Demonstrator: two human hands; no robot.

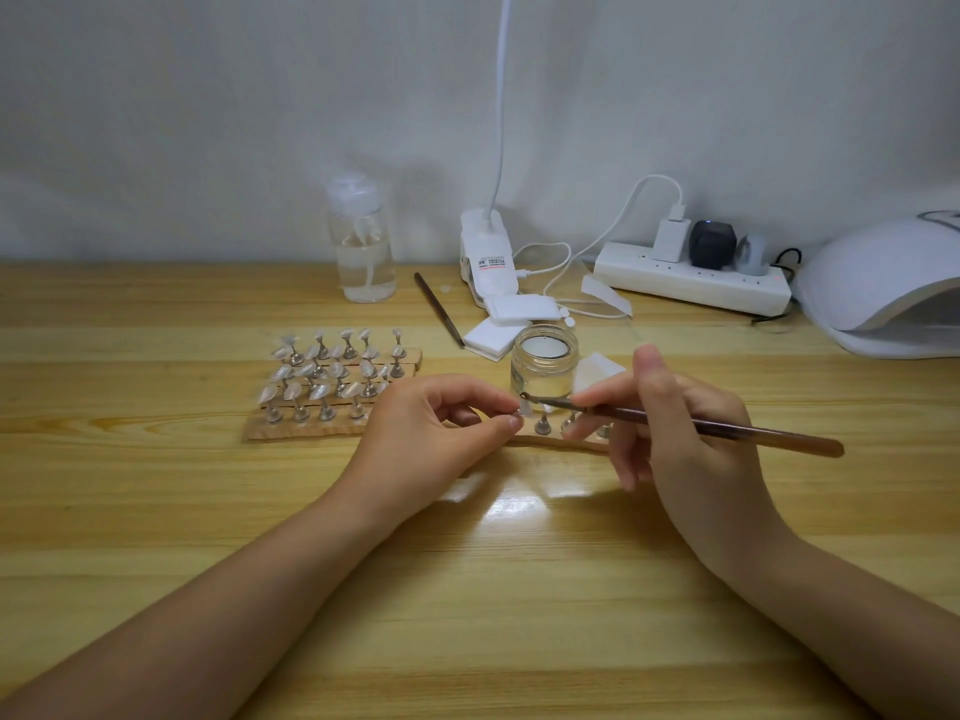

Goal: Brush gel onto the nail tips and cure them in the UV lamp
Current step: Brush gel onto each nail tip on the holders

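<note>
I am pinching a nail tip between the thumb and forefinger of my left hand, the other fingers curling loosely. My right hand is gripping a brush, its bristles touching that tip. The tip is standing on a wooden strip near me, just in front of a glass jar. To the left, more tips are sitting in rows on a rack. The UV lamp is sitting far right on the table, well apart from my hands. A second brush is lying beyond the jar.
</note>
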